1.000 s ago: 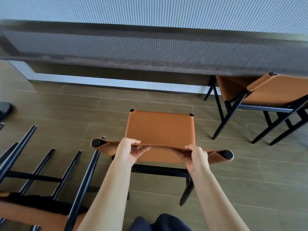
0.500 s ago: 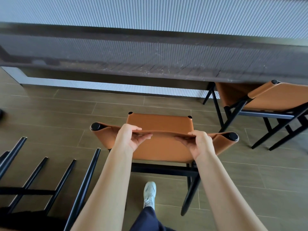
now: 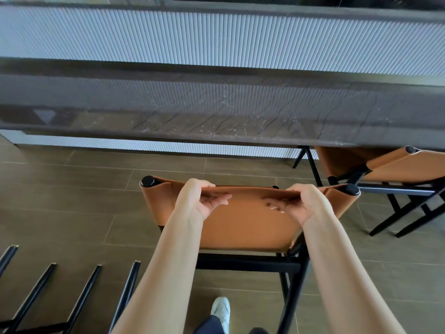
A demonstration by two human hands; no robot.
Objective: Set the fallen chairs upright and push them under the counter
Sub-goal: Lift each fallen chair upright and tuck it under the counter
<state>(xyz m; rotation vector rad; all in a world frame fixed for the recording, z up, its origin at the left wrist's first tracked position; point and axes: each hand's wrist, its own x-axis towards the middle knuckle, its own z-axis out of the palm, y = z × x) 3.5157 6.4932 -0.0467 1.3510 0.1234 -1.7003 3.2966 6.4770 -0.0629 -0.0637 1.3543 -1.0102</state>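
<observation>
**Both hands clamped on the upright chair's backrest**

The tan leather chair with a black metal frame (image 3: 243, 227) stands upright at centre, near the dark stone counter (image 3: 216, 112) at 12 o'clock, with brown tiled floor (image 3: 72, 189) showing between them. The left hand (image 3: 199, 201) and right hand (image 3: 301, 203) each curl over its backrest's top edge, gripping the leather. At 3 o'clock a second tan leather chair (image 3: 399, 165) sits partly under the counter. Black legs of a fallen chair (image 3: 84, 297) lie at 8 o'clock, and a white shoe (image 3: 221, 309) at 6.

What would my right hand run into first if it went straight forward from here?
Probably the front edge of the dark counter. The right hand grips the chair backrest and points toward it. Nothing else shows between, though heights are unclear.
</observation>
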